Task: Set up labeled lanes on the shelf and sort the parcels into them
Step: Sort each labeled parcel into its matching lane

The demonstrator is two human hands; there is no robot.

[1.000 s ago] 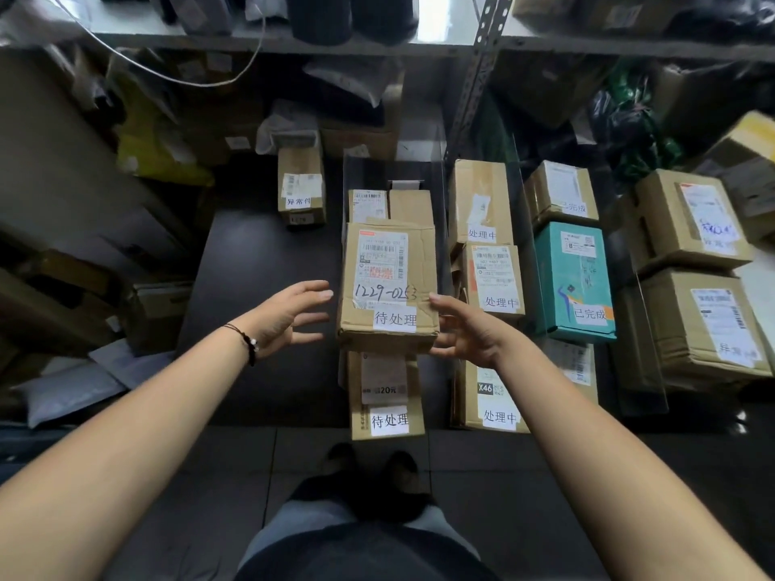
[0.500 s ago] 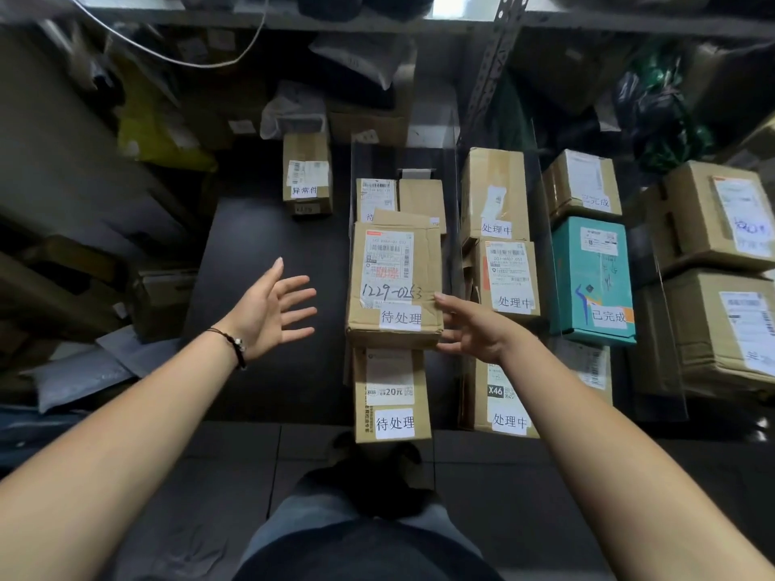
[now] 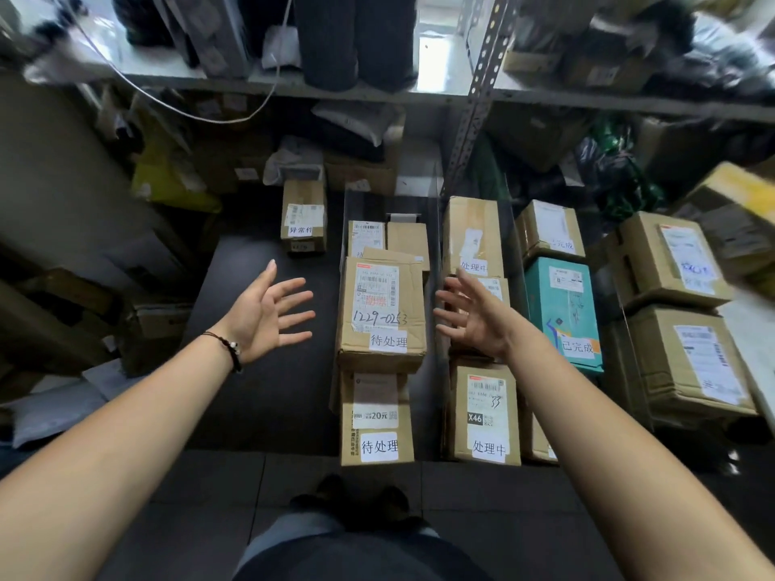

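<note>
Hovering over the bare left part of the shelf [image 3: 260, 404], the left hand [image 3: 268, 314] has its grip wide open, fingers spread, holding nothing, apart from the parcel. The brown parcel [image 3: 381, 312] marked 1229 lies on top of another box [image 3: 377, 417] near the shelf's front edge. Just beside its right side, the right hand [image 3: 474, 316] is spread too, grip empty. A teal box [image 3: 562, 312] sits further right.

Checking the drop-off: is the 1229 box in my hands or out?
Out. Left hand and right hand spread open, clear gaps beside the box.
</note>
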